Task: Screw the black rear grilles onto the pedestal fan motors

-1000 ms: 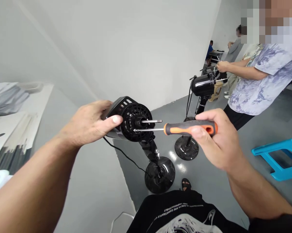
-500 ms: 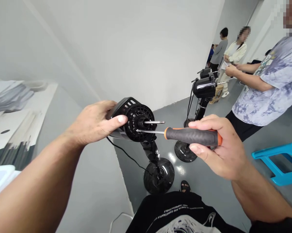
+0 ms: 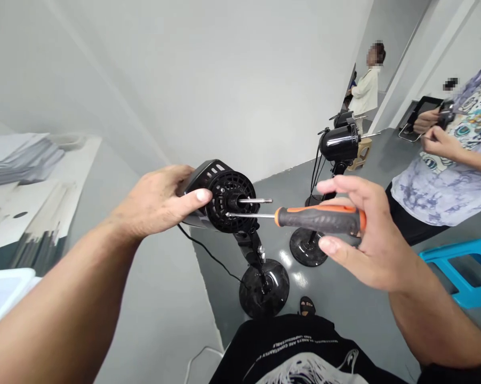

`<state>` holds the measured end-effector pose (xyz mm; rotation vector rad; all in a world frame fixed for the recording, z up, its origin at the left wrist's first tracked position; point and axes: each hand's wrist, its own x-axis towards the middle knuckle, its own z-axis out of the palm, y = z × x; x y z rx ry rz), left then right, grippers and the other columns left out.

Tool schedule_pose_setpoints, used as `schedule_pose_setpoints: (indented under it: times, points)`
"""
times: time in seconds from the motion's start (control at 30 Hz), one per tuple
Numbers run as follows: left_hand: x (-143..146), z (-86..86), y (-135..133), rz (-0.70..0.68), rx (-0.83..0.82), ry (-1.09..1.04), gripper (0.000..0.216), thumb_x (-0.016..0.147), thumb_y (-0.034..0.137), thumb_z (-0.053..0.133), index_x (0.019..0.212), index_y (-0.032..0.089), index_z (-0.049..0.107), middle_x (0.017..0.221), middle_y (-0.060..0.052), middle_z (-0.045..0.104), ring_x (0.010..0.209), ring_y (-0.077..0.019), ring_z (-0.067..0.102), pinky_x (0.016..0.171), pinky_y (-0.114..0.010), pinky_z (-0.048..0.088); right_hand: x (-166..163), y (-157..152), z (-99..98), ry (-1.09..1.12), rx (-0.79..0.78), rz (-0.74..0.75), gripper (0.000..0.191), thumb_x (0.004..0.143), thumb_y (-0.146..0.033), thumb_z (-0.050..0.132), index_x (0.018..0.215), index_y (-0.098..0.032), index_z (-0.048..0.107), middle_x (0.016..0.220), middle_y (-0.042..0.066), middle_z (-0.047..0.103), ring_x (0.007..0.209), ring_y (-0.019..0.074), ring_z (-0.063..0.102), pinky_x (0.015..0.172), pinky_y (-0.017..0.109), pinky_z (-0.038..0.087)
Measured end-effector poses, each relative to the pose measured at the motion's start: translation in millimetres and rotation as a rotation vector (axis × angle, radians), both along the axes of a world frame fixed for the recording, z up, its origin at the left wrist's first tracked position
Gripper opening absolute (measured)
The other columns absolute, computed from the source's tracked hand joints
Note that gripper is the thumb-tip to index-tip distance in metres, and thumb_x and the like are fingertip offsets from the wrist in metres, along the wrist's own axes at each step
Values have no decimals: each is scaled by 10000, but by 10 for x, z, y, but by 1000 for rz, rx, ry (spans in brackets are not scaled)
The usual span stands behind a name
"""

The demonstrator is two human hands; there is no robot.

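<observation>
My left hand [image 3: 156,201] grips the black motor housing [image 3: 220,194] of a small stand fan, thumb on its front face beside the bare metal shaft [image 3: 256,201]. The fan's stem runs down to a round black base [image 3: 264,288] on the grey floor. My right hand [image 3: 364,240] holds an orange-and-black screwdriver [image 3: 318,218] level. Its thin blade tip touches the housing front just below the shaft. The index finger is stretched out above the handle, the other fingers curl round it.
A second black fan [image 3: 338,143] on its own round base [image 3: 307,248] stands behind. A person in a tie-dye shirt [image 3: 444,181] stands at right, another person [image 3: 366,88] further back. A blue plastic stool [image 3: 462,269] is at right. Stacked white panels [image 3: 24,202] lie at left.
My right hand has turned the screwdriver handle and loosened its fingers, the index finger now lifted. The person at right has raised both hands. The fan housing stayed in place.
</observation>
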<state>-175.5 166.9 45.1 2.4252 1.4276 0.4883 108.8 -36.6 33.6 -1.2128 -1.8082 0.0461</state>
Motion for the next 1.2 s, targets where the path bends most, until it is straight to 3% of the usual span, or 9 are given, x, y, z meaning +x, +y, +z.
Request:
schedule_pose_setpoints:
  times: [0.17, 0.33, 0.47, 0.63, 0.77, 0.9, 0.97, 1.07, 1.2]
  points:
    - [-10, -12, -1, 22, 5, 7, 726, 658, 833, 384, 904, 202, 645, 948, -157, 748, 970, -358, 679, 739, -405, 510, -6, 31, 6, 32, 48, -165, 240, 1013, -419, 695, 1084, -237, 555, 723, -56, 581, 542, 86, 563, 448, 198, 459]
    - [-23, -20, 3, 14, -8, -4, 695, 655, 834, 398, 879, 214, 621, 955, -154, 745, 949, -355, 686, 762, -419, 504, 16, 36, -14, 0, 58, 29, 368, 946, -271, 737, 1263, -246, 552, 1220, 65, 720, 1032, 188, 763, 826, 326, 671]
    - [-25, -13, 1, 16, -9, -9, 665, 660, 824, 405, 852, 222, 612, 942, -153, 737, 945, -352, 684, 772, -427, 503, 29, 80, -28, 101, 16, -115, 204, 1040, -412, 664, 1044, -234, 565, 783, -24, 667, 644, 122, 684, 532, 238, 539]
    - [-18, -18, -9, 30, -7, 4, 652, 662, 822, 397, 834, 226, 595, 900, -131, 717, 895, -313, 668, 738, -400, 487, 32, 84, -5, 10, 15, 38, 417, 932, -261, 734, 1302, -237, 542, 1255, 87, 713, 985, 184, 772, 767, 313, 657]
    - [-15, -43, -2, 56, 12, -14, 672, 637, 842, 389, 835, 235, 598, 876, -124, 710, 888, -315, 663, 717, -403, 497, 32, 93, -10, 29, 52, -140, 220, 1035, -421, 671, 1045, -232, 558, 738, -39, 622, 552, 94, 584, 477, 228, 484]
    - [-9, -57, 10, 41, 17, -38, 654, 621, 844, 388, 813, 249, 579, 863, -120, 701, 853, -302, 655, 703, -410, 491, 58, 61, -34, -17, 32, -30, 401, 979, -364, 721, 1292, -220, 516, 1203, 94, 715, 902, 170, 767, 721, 301, 660]
    - [-5, -56, 14, 40, 26, -41, 633, 624, 840, 388, 796, 255, 559, 850, -116, 690, 836, -295, 647, 702, -413, 484, 63, 49, -37, -19, 83, -42, 294, 988, -316, 706, 1221, -229, 549, 1115, 67, 735, 925, 180, 772, 732, 300, 658]
    - [3, -50, 15, 46, 11, -31, 622, 619, 845, 387, 774, 262, 536, 843, -113, 676, 841, -300, 644, 712, -423, 478, 64, 49, -23, 0, 19, -162, 205, 1053, -416, 639, 1079, -229, 560, 736, -29, 641, 562, 108, 623, 470, 231, 507]
    - [4, -48, 7, 29, 8, -36, 627, 622, 850, 382, 778, 263, 533, 851, -113, 669, 861, -307, 643, 715, -422, 474, 34, 34, 0, -30, 28, -34, 389, 966, -343, 721, 1288, -231, 533, 1156, 74, 740, 861, 173, 762, 713, 321, 666]
